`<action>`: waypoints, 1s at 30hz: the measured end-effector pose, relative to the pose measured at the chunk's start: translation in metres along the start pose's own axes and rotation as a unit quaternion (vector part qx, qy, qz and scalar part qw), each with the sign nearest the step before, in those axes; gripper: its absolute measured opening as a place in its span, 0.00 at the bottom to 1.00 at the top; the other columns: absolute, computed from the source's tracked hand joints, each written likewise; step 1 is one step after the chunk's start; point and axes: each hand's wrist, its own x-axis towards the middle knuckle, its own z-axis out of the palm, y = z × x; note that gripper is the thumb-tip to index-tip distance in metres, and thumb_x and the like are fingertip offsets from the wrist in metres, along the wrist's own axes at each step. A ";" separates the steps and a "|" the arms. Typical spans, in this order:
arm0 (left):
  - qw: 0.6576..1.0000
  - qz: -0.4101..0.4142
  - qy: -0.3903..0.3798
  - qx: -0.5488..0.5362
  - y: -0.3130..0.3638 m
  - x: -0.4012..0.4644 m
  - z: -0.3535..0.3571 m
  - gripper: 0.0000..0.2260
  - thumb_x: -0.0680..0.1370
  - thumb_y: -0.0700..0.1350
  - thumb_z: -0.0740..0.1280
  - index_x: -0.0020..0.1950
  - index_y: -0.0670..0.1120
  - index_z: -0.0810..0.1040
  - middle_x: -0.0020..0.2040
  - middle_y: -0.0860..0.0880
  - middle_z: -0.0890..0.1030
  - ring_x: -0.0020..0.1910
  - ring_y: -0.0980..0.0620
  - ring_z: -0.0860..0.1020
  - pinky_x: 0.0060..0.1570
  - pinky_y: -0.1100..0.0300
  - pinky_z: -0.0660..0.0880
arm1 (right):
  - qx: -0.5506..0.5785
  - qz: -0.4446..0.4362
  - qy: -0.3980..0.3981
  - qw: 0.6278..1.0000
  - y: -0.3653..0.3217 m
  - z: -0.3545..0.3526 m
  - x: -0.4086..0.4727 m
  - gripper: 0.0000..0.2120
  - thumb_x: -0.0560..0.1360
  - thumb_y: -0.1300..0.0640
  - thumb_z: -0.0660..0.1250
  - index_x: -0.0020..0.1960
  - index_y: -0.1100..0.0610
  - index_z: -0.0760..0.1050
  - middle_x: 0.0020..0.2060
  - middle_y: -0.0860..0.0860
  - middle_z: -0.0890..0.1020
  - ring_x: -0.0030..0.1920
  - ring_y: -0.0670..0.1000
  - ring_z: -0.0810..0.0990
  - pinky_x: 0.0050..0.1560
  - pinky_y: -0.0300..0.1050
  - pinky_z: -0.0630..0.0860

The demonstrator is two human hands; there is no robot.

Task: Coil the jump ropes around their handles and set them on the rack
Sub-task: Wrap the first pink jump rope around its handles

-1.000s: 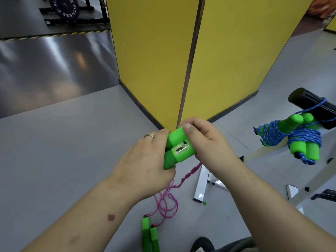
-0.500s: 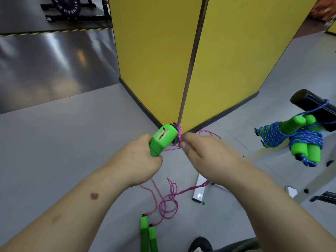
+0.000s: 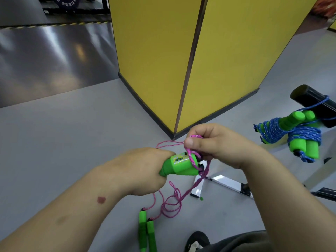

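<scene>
My left hand point(image 3: 143, 171) grips a pair of green jump-rope handles point(image 3: 181, 165), their ends pointing right. My right hand point(image 3: 216, 144) pinches the pink rope point(image 3: 195, 148) and holds a loop of it over the handle ends. The rest of the pink rope point(image 3: 172, 202) trails down in loose loops to the floor. Another pair of green handles point(image 3: 146, 233) lies on the floor below, with pink rope attached. At the right, two blue ropes coiled around green handles point(image 3: 298, 135) hang on the black bar of the rack point(image 3: 309, 99).
A yellow partition corner point(image 3: 181, 70) stands straight ahead on the grey floor. The rack's white frame legs point(image 3: 223, 184) reach across the floor under my right arm. A dark shoe point(image 3: 197, 240) shows at the bottom edge.
The handles have turned from upright to pointing right in my left hand. My right hand let go of the handles, took the pink rope and brought a loop over their ends.
</scene>
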 end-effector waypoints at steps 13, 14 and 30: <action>0.917 -0.012 0.059 -0.393 -0.012 0.006 -0.007 0.11 0.73 0.51 0.71 0.49 0.46 0.75 0.35 0.49 0.78 0.34 0.51 0.76 0.40 0.50 0.75 | 0.000 0.085 0.084 0.993 0.008 0.022 0.016 0.20 0.82 0.58 0.59 0.31 0.50 0.72 0.27 0.47 0.65 0.29 0.50 0.57 0.32 0.47 0.53; 0.911 -0.027 0.062 -0.408 -0.012 0.007 -0.006 0.11 0.72 0.51 0.71 0.49 0.48 0.76 0.35 0.50 0.79 0.33 0.51 0.77 0.39 0.50 0.75 | -0.079 0.086 0.092 0.989 0.007 0.021 0.015 0.17 0.82 0.55 0.59 0.35 0.51 0.74 0.28 0.47 0.67 0.29 0.49 0.60 0.32 0.45 0.56; 0.984 -0.150 0.094 0.030 -0.013 0.012 0.014 0.14 0.75 0.42 0.63 0.56 0.56 0.67 0.40 0.52 0.71 0.39 0.46 0.73 0.37 0.55 0.67 | -0.289 0.019 0.083 0.954 -0.015 0.015 0.003 0.09 0.77 0.46 0.70 0.41 0.49 0.80 0.27 0.44 0.72 0.28 0.43 0.68 0.30 0.38 0.65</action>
